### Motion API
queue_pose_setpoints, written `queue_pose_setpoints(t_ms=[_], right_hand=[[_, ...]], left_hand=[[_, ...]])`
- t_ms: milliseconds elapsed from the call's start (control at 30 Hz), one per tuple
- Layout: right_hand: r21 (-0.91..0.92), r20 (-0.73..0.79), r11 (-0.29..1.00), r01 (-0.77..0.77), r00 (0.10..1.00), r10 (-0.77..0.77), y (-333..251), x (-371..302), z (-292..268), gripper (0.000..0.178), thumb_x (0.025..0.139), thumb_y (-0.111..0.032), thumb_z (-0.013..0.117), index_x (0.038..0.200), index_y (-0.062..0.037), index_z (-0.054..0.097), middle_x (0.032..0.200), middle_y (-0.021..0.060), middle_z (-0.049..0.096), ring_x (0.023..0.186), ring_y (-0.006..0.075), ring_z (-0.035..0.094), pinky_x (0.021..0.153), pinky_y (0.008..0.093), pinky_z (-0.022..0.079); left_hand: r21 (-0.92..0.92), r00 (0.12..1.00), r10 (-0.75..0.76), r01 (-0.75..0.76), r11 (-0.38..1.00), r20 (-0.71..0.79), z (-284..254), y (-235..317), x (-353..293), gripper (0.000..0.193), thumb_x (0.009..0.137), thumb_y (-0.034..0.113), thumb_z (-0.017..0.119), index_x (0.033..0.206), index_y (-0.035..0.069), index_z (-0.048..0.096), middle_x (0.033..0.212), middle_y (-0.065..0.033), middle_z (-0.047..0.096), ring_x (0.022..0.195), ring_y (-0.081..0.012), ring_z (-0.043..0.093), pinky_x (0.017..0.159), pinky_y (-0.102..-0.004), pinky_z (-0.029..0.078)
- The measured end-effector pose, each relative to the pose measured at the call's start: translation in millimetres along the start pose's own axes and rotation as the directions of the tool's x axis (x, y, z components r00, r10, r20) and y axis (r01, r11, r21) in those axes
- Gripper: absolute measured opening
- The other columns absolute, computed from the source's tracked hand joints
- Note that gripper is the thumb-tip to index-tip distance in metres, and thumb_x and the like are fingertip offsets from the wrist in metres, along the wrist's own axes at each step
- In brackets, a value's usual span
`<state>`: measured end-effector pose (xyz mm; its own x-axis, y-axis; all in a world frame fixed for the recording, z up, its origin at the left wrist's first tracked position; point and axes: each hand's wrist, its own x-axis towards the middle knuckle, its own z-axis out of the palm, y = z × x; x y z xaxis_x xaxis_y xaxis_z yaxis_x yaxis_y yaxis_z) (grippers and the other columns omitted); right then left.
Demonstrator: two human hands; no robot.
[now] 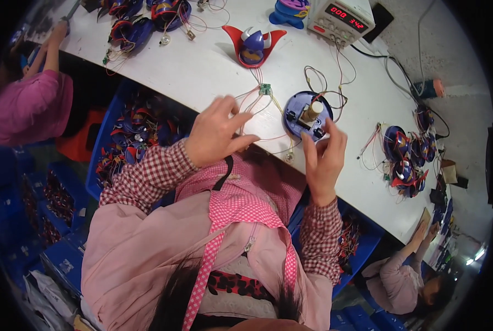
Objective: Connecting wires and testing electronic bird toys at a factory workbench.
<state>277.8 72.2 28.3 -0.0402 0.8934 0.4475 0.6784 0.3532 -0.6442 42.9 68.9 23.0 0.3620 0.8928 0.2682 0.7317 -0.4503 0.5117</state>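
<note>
A person's left hand (216, 132) was just left of the middle of the frame, over the near edge of the white worktop (188, 71). Its thumb and pointing finger were spread apart, close to some thin coloured wires (250, 99). You could not tell if the fingers touched them.

The right hand (325, 160) was right of the middle, at the low right edge of a round, blue-purple plastic shell (292, 105). The thumb and fingers were bent, with a gap between them, and you could not tell if they pinched anything. The shell lay on the worktop with a whitish round-ended part (313, 110) sticking up inside.

A little green circuit board (265, 89) lay above the left hand, with wires going up to a shiny red, white and purple toy piece with horns (253, 48). Near the top right was a pale power box with red lit numbers (343, 19). More dark purple and red toy pieces (403, 160) lay in a bunch at the right, and a big blue plastic bin (101, 146) at the left was full of them
</note>
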Motion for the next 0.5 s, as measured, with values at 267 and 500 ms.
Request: queue_pose_setpoints(t_ms=[267,500], right_hand=[[-0.069,0.05,0.993,0.094,0.995,-0.09,25.1,37.7,26.9,0.039,0.08,-0.016,0.067,0.111,0.0017,0.052,0.098,0.0168,0.056,0.074,0.0308,0.061,0.062,0.0377,0.049],[-0.023,0.092,1.0,-0.003,0.996,0.005,34.1,33.3,29.3,0.023,0.081,-0.02,0.065,0.09,0.0001,0.057,0.083,0.0164,0.06,0.07,0.0335,0.06,0.06,0.0384,0.049]], left_hand=[[-0.06,0.986,0.152,-0.157,0.986,-0.073,83.5,10.0,78.6,0.103,0.056,0.045,0.079,0.132,-0.005,0.032,0.124,-0.0228,0.043,0.12,-0.0384,0.038,0.099,-0.0444,0.029],[-0.166,0.998,0.049,-0.042,0.985,0.033,104.0,12.3,85.3,0.104,0.053,0.045,0.08,0.131,-0.004,0.032,0.125,-0.0205,0.041,0.118,-0.0353,0.039,0.096,-0.0436,0.028]])
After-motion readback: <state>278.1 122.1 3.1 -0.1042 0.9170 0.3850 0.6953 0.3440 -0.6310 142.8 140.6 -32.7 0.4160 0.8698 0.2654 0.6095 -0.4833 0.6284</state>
